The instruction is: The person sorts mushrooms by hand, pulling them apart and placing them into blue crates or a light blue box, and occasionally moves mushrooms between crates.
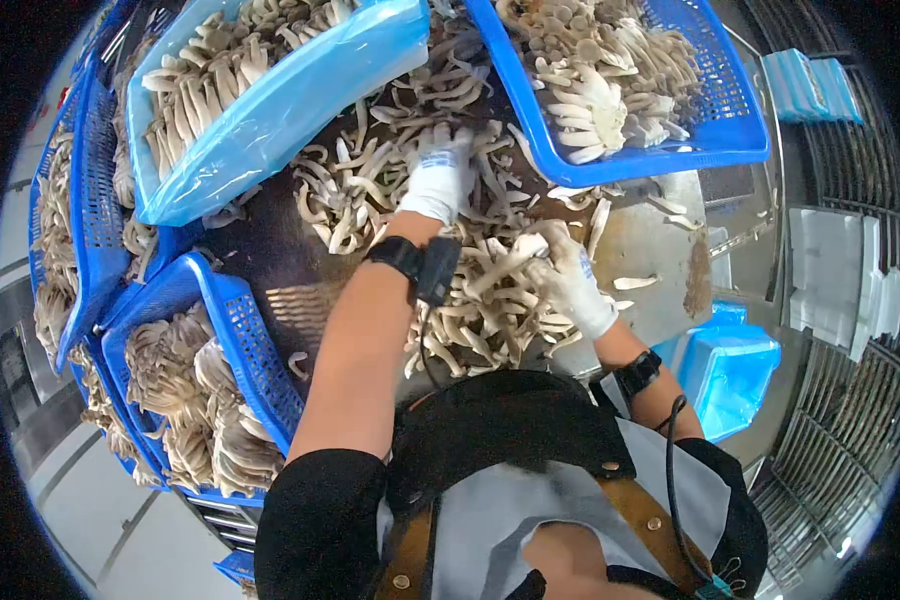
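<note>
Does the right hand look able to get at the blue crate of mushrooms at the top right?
Probably yes: the right hand sits among the loose mushrooms just below the crate, whose top is open, with nothing between them.

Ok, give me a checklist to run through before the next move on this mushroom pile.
1. Right hand grips a mushroom cluster: ok.
2. Left hand has a hold in the loose pile: cannot tell, its fingertips are buried among the stems.
3. Both hands are gloved: ok.
4. Room in the far right basket: ok, bare mesh shows at its right end.
5. Tabletop free of strays: not ok, a stray piece lies beside the right hand.
</note>
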### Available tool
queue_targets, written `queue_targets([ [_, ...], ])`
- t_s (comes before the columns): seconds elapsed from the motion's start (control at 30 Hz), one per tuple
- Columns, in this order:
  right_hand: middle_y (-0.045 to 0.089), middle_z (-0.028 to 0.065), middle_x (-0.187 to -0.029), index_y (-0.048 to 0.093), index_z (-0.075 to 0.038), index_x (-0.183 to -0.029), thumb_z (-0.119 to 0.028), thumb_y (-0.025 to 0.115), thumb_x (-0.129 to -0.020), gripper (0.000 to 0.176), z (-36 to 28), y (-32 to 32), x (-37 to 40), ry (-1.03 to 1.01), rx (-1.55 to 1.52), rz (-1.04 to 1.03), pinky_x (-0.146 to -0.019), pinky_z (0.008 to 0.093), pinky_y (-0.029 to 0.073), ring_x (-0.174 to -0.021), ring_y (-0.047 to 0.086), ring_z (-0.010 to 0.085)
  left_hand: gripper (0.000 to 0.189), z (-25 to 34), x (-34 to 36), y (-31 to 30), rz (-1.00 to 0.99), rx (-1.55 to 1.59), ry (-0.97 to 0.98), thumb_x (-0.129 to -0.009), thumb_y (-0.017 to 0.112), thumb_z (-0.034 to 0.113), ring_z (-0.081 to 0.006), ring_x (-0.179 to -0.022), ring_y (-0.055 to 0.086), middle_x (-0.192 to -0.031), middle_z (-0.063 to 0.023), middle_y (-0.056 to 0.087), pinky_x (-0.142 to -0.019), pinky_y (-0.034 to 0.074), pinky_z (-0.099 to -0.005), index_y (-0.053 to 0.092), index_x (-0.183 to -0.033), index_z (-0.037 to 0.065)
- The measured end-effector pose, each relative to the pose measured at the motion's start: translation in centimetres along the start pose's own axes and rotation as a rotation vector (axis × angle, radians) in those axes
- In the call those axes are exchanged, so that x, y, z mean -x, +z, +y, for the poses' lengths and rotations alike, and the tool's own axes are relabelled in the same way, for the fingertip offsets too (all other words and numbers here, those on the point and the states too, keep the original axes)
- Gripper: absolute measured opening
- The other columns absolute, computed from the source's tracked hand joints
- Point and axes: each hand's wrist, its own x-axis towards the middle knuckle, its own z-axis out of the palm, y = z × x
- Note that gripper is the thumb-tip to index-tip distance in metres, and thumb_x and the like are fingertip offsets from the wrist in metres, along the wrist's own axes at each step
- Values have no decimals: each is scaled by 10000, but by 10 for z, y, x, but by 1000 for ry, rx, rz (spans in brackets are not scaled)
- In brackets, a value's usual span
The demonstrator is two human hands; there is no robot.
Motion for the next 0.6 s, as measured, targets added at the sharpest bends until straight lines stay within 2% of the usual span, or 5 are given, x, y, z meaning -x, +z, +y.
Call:
queue_targets([
  [0.13,567,56,-792,562,6,-1145,-51,549,-850,301,-1,-13,-5,81,-26,-54,-573,287,477,-635,546,131,362,0,40,0,38,384,70,-826,641,209,-347,-986,642,-1094,-195,605,-794,530,-470,564,-1157,85],
  [0.27,626,158,-852,568,8,-1172,-166,611,-885,339,7,-25,-43,-293,661,-241,-759,414,508,-791,624,329,396,-32,91,-38,-123,895,-275,-861,649,305,-300,-881,674,-1023,-180,672,-765,538,-408,606,-1164,54],
  [0.37,460,231,-1387,476,-38,-1340,-326,690,-849,609,-11,-4,-87,-372,663,39,-1004,424,427,-1202,513,370,331,-48,115,-81,128,848,-485,-881,659,169,-195,-836,651,-936,-127,674,-743,521,-316,601,-1142,-26],
  [0.47,472,233,-1371,430,-57,-1384,-276,690,-855,629,12,29,-137,-314,1058,268,-1051,433,403,-1231,495,370,369,-112,124,-58,197,608,-417,-860,646,159,-294,-942,633,-1035,-182,657,-870,493,-377,615,-1191,-3],
  [0.6,478,240,-1362,400,-65,-1413,-318,692,-852,681,-24,37,-143,105,912,-197,-1052,448,407,-1221,512,360,339,-171,105,-38,259,277,-511,-895,573,223,-339,-1198,511,-1239,-224,574,-987,429,-409,654,-1196,89],
])
